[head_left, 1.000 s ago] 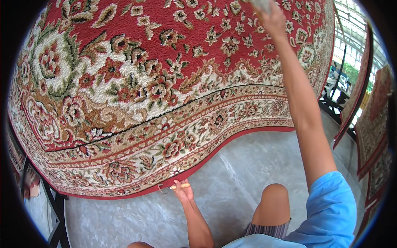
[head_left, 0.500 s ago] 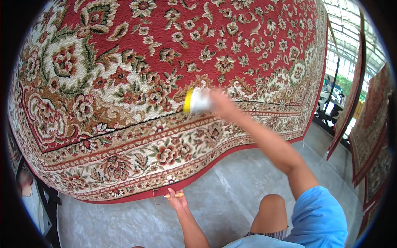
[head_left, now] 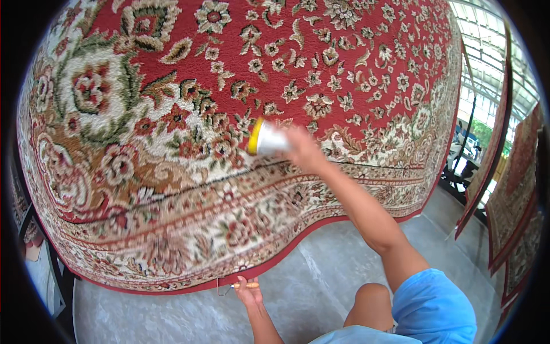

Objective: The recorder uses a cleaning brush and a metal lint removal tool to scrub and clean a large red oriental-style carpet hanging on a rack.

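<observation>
**Hanging rug under hand work, lower border**

While the right hand (head_left: 303, 150) grips a pale, yellow-ended tool (head_left: 264, 139), possibly a brush, blurred, against the red floral rug (head_left: 355, 63), the left hand (head_left: 247, 286) is closed round a thin orange-handled hook (head_left: 238, 285) at the rug's bottom edge. The tool sits where the rug's red field meets its cream border band. No worked and unworked areas can be told apart on the pile, so progress cannot be judged. Below the rug lies grey concrete floor (head_left: 321, 269); to its right hang further rugs (head_left: 515, 206).

carpet (head_left: 240, 114): red, cream floral, green leaves | brush (head_left: 266, 139): yellow-white | sleeve (head_left: 438, 304): blue | floor (head_left: 321, 292): grey
</observation>
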A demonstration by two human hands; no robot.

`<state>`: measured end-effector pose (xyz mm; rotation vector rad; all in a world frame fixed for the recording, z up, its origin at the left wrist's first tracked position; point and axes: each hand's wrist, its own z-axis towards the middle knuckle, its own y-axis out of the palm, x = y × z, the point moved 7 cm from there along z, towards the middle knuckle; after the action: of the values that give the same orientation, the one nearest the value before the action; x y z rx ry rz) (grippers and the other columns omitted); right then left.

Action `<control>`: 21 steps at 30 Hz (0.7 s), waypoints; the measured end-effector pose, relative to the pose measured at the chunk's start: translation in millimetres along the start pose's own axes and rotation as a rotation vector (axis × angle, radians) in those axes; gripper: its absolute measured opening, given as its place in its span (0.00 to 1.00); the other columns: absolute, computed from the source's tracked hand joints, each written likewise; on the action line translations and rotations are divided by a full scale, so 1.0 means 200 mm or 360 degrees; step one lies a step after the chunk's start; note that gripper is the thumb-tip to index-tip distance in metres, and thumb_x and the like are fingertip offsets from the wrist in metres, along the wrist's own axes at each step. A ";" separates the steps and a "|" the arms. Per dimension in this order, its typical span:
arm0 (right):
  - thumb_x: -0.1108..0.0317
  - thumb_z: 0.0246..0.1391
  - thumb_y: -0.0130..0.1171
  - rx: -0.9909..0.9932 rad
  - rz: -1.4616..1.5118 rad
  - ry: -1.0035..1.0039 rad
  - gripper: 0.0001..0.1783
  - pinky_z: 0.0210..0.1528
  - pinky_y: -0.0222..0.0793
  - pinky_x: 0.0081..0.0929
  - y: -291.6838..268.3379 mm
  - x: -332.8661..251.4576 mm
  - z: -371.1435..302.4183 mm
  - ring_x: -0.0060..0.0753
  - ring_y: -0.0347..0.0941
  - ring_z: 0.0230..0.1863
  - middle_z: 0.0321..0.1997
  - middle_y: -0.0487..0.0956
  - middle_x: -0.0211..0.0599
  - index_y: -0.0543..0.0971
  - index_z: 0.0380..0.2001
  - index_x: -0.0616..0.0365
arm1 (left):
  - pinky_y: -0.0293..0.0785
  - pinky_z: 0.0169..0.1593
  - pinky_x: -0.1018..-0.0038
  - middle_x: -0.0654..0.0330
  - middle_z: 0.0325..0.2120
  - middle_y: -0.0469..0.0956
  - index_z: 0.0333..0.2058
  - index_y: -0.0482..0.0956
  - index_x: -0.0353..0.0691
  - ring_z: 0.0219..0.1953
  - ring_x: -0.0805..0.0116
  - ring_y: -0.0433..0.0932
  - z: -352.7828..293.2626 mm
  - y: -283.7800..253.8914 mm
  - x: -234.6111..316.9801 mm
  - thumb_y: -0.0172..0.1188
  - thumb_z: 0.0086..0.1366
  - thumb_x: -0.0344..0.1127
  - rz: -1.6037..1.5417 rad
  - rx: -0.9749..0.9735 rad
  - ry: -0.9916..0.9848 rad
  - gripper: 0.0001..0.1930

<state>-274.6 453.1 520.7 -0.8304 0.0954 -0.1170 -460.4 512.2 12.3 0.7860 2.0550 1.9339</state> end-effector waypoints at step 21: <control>0.71 0.47 0.66 0.0730 -0.0052 -0.0386 0.28 0.54 0.72 0.45 -0.15 -0.08 0.11 0.57 0.78 0.46 0.43 0.81 0.54 0.78 0.55 0.60 | 0.72 0.47 0.59 0.68 0.38 0.76 0.42 0.72 0.52 0.39 0.70 0.75 -0.08 0.03 0.01 0.62 0.70 0.36 0.0035 0.0184 -0.0003 0.07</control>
<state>-290.5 450.6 557.9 -0.3833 -0.1690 -0.0640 -469.3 499.7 21.2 0.8373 2.1824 1.8383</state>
